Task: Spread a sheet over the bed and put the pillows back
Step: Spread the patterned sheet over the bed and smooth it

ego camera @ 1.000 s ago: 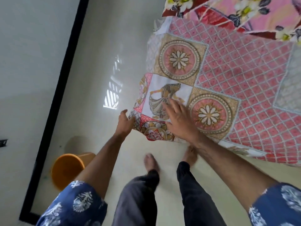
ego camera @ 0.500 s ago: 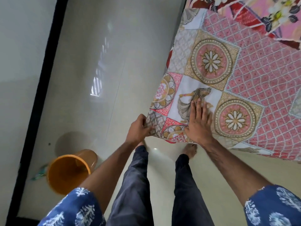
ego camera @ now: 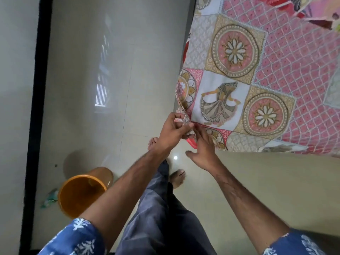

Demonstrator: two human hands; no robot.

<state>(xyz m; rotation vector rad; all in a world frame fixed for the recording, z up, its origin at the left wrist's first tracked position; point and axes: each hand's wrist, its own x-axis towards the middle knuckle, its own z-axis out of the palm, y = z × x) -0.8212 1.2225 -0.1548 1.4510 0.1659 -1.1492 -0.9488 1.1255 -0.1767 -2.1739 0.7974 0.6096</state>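
Standing at the near corner of the bed, looking down. Left hand curled tight round the bunched corner of the patterned bedsheet, pinching the gathered cloth just off the mattress edge. Right hand right beside it, fingers reaching in under the same corner, thumb spread wide toward the floor; hard to tell whether gripping cloth or only touching it. Sheet spread across the bed on the right, medallion squares and a dancer panel near the corner, pink lattice farther in. A floral pillow at the far right, lying on the sheet. Orange bucket tipped on its side on the glossy tiled floor at near left. Bare feet below the hands, dark trousers, blue printed sleeves.
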